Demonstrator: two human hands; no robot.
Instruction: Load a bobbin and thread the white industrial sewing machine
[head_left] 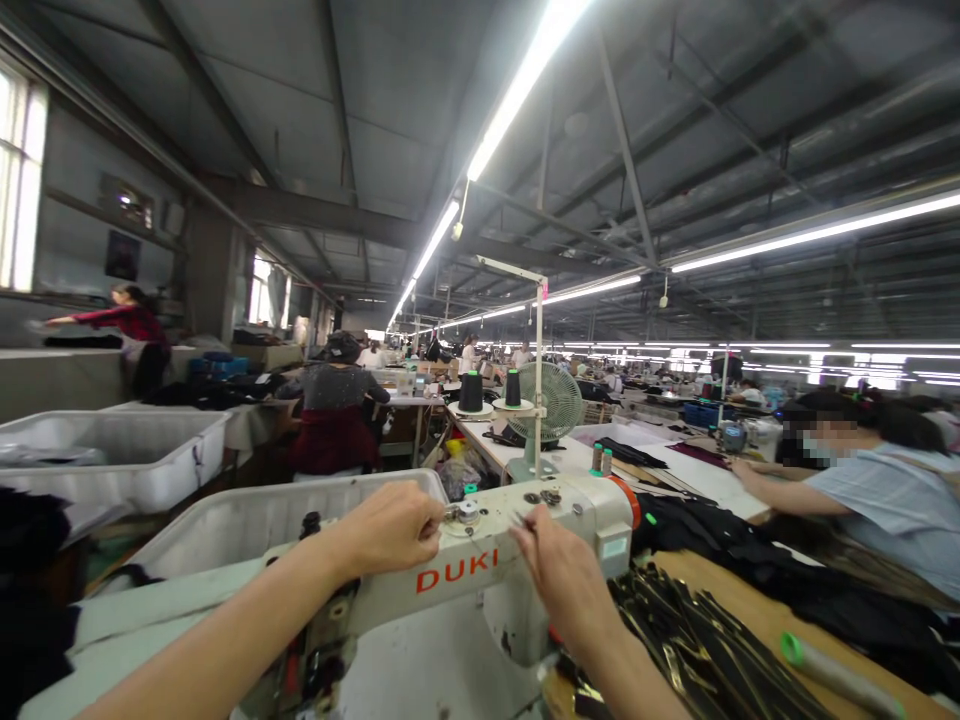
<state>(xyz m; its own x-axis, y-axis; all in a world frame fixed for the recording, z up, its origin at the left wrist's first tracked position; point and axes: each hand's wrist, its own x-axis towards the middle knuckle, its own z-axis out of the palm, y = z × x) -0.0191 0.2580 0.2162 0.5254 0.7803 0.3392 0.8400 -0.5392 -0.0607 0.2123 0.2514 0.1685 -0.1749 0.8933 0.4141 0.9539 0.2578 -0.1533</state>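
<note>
In front of me stands a white sewing machine (577, 520) with red DUKI lettering on its arm. Over the left part of that arm is my left hand (394, 525), its fingers curled closed; what they pinch, if anything, is hidden. A small silver bobbin (469, 511) sits on the machine top beside those fingers. My right hand (559, 560) is at the right part of the arm, fingertips pressed together and slightly blurred. Anything between them is too fine to make out.
Two dark thread cones (471, 392) stand behind the machine near a green fan (546, 402). A grey-white bin (225, 520) lies at left. Black strips with gold edging (690, 640) and a thread tube (840, 675) are at right. A co-worker in light blue (885, 510) leans over a table.
</note>
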